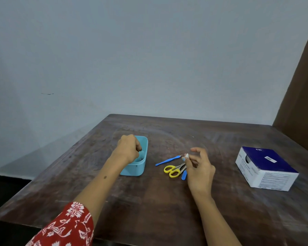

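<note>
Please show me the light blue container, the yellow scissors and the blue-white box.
light blue container (132, 169): head view, on its near outer wall.
yellow scissors (176, 170): head view, where the yellow handles join.
blue-white box (263, 159): head view, on its dark blue top.

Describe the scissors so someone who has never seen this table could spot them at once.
On the wooden table, look between the light blue bin at the left and the blue and white box at the right. There, beside the right hand that pinches a small white piece, lie the scissors. Their yellow handle loops set them apart from the slim blue tool next to them.
</note>
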The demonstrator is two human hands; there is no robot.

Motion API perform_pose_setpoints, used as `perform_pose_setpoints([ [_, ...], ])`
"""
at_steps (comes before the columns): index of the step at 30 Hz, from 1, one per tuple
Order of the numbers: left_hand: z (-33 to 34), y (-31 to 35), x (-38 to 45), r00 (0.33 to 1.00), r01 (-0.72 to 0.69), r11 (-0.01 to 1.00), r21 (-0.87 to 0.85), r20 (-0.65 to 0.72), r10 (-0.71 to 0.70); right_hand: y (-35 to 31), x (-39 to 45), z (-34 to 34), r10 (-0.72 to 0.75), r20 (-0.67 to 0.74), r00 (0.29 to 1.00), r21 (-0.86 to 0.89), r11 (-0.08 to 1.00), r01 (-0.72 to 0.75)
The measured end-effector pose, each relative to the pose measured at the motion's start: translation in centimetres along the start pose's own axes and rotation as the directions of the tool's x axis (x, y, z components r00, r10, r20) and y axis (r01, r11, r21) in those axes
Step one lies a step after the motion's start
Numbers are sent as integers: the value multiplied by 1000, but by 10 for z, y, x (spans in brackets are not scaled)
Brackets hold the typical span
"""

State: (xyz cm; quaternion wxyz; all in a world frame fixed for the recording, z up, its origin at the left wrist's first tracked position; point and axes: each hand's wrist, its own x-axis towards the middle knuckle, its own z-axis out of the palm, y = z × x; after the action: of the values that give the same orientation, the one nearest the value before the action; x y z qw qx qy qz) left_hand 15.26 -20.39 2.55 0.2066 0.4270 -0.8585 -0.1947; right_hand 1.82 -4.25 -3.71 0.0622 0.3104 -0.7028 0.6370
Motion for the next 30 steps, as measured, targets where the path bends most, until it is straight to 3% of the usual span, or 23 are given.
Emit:
perform_pose_setpoints([
  [4,2,-1,3,994,-54,999,4,-97,55,-1,1,-1,3,-51,999,23,1000,-2],
  [11,-2,-4,1,985,-106,994,14,-139,107,-2,2,-1,25,-96,995,71,997,-19],
  [14,-5,13,-12,891,-253,967,14,-387,238,-4,2,-2,54,-148,988,139,990,-33],
  [16,-1,34,-25,814,-387,921,35,-456,360,-4,3,-3,105,-165,981,198,978,-71],
  [17,4,46,-31,828,-416,907,68,-383,409,-3,4,-3,135,-164,977,228,969,-96],
  [19,22,69,-39,920,-363,907,213,-70,385,-1,6,-2,203,-138,969,316,937,-152],
  [22,47,85,-43,936,-349,817,459,219,276,-1,7,-2,268,-84,960,418,884,-210],
  [25,63,85,-39,937,-335,782,525,272,219,-2,9,-1,308,-33,951,492,833,-252],
  [30,64,85,-38,952,-304,789,534,210,224,-4,14,-2,439,21,898,640,684,-350],
])
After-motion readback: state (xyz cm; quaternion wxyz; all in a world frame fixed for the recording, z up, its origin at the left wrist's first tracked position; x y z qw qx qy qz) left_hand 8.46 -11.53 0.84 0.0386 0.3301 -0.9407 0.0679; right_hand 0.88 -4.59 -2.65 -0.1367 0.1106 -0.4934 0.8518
